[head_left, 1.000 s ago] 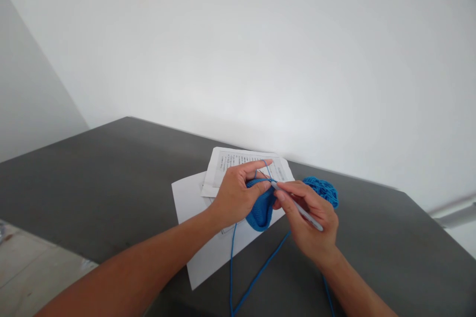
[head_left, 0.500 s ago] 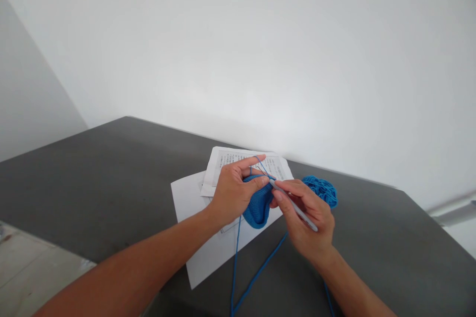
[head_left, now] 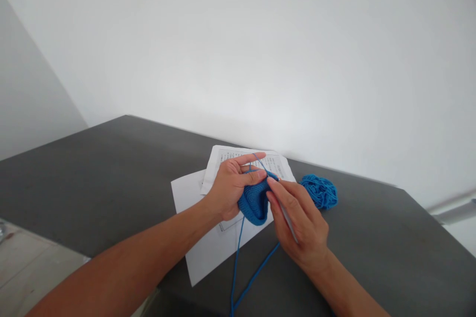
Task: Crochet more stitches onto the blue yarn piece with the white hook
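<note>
My left hand (head_left: 229, 187) pinches a blue crocheted piece (head_left: 253, 203) above the table, with a strand of blue yarn looped over its raised forefinger. My right hand (head_left: 299, 225) grips a thin light-coloured crochet hook (head_left: 287, 219), its tip at the top edge of the piece; the fingers hide most of the shaft. Two strands of blue yarn (head_left: 235, 267) hang from the work toward the table's near edge. A loose pile of the same blue yarn (head_left: 320, 191) lies just right of my hands.
The dark grey table (head_left: 92, 178) runs back to a white wall. Under my hands lie a blank white sheet (head_left: 189, 198) and a printed sheet (head_left: 223, 158) overlapping it. A pale floor shows at the lower left.
My right hand has turned over and moved left toward the piece, so the hook shows less. The crocheted piece has lifted slightly and rotated in my left hand.
</note>
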A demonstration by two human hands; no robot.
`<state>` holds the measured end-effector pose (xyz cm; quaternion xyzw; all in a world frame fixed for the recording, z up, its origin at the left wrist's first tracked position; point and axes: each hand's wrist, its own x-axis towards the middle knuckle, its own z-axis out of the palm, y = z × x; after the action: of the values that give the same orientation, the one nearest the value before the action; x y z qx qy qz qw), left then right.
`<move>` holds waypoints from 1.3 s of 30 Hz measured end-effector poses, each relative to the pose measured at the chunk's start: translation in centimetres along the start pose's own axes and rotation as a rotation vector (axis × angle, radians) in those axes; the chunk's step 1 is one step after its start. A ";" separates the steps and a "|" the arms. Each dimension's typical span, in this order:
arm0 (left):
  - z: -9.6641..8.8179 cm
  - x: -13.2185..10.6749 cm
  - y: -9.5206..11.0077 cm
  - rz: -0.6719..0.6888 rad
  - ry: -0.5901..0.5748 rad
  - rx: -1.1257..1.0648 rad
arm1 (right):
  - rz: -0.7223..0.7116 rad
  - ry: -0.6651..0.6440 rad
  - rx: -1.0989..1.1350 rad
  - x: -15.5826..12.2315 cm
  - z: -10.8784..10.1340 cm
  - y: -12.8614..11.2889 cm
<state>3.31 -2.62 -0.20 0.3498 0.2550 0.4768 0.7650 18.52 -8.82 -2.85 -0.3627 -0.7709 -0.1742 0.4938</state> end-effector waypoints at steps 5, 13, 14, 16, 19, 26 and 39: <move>-0.2 -0.1 0.2 0.000 -0.056 -0.014 | -0.087 0.000 -0.045 -0.3 -0.4 0.6; -0.8 0.4 0.7 0.120 -0.044 0.142 | -0.100 -0.039 0.043 0.2 -1.6 1.6; -0.9 0.4 0.8 0.138 -0.039 0.166 | -0.099 -0.043 0.045 0.3 -1.6 1.6; -1.0 0.4 0.8 0.163 -0.029 0.212 | -0.104 -0.051 0.036 0.5 -1.8 1.7; -1.0 0.5 0.9 0.186 -0.007 0.264 | -0.130 -0.064 0.005 0.5 -1.9 1.9; -1.1 0.6 1.1 0.202 0.030 0.342 | -0.172 -0.143 -0.034 0.8 -2.1 2.0; -1.8 0.7 2.0 0.376 0.001 0.866 | -0.231 -0.289 -0.083 0.8 -3.1 2.6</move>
<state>1.19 -0.84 0.18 0.6764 0.3629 0.4573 0.4491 22.19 -8.72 -0.98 -0.3129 -0.8626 -0.2074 0.3392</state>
